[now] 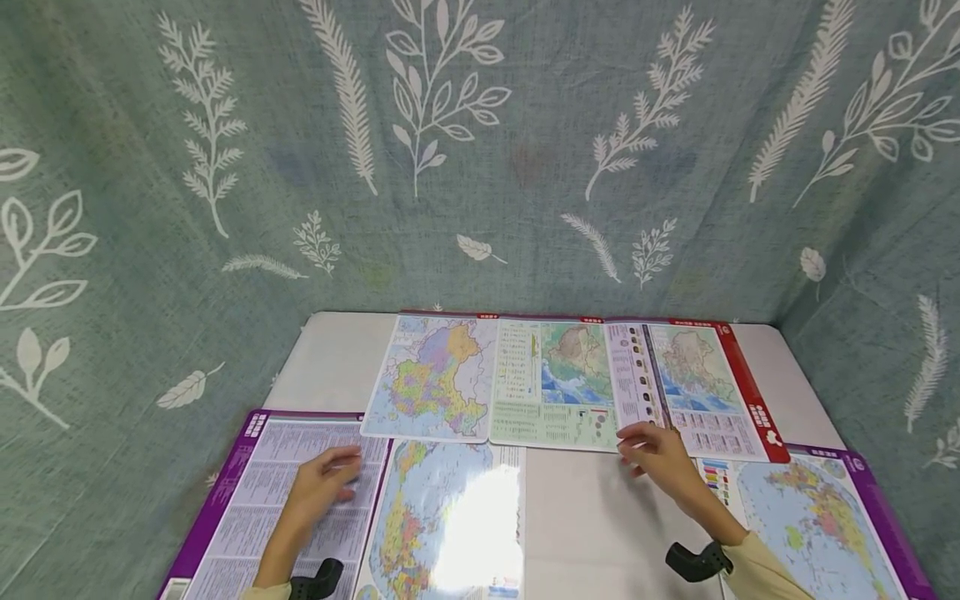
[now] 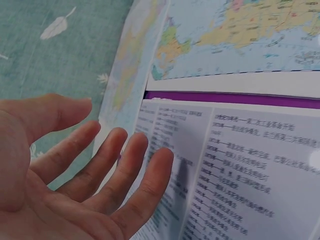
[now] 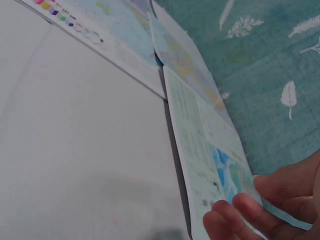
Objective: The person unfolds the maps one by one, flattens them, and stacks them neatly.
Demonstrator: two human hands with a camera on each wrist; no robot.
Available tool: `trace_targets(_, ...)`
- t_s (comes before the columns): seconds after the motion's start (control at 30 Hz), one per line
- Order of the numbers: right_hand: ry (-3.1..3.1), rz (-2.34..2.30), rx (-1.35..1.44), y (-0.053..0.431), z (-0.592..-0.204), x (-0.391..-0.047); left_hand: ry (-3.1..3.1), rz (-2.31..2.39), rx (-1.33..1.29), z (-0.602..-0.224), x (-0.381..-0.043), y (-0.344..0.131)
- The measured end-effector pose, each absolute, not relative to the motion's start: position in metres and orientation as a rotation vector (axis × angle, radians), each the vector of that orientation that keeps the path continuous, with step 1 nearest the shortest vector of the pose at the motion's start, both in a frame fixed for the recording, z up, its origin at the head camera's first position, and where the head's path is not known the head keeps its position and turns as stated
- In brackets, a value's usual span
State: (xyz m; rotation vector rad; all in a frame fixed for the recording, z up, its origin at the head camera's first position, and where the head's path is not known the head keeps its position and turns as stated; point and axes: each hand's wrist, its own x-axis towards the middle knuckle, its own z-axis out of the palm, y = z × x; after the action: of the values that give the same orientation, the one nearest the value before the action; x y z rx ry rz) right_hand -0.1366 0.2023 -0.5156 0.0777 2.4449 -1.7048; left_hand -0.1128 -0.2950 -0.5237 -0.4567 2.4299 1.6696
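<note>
My left hand (image 1: 321, 483) hovers with loose, spread fingers above a purple-edged sheet of printed text (image 1: 247, 500). In the left wrist view its palm shows and nothing lies in it. My right hand (image 1: 660, 460), fingers slightly bent, is at the front edge of a red-bordered map sheet (image 1: 738, 429); whether it touches the sheet I cannot tell. Along the back lie a coloured political map (image 1: 435, 383) and a green-toned sheet (image 1: 517, 425) with a relief map, edge to edge with the red-bordered one. A glossy world map (image 1: 420, 533) adjoins the text sheet.
Another purple-edged world map (image 1: 817, 517) lies at the right, partly under the red-bordered sheet. White tabletop (image 1: 570, 517) shows between the two world maps. A green leaf-patterned cloth (image 1: 525, 167) hangs behind and at both sides.
</note>
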Motion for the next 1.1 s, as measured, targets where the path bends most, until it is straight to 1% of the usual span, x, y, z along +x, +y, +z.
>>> trace_targets(0.33, 2.340, -1.716, 0.038, 0.180, -0.513, -0.126, 2.435, 1.666, -0.436, -0.526, -0.103, -0.289)
trace_targets(0.73, 2.205, -1.799, -0.058, 0.157, -0.523, -0.120, 2.414, 1.636, -0.465, -0.526, -0.093, -0.280)
trace_targets(1.1, 2.147, -1.815, 0.020, 0.134, -0.533, -0.112, 2.416, 1.630, -0.437, -0.530, -0.087, -0.276)
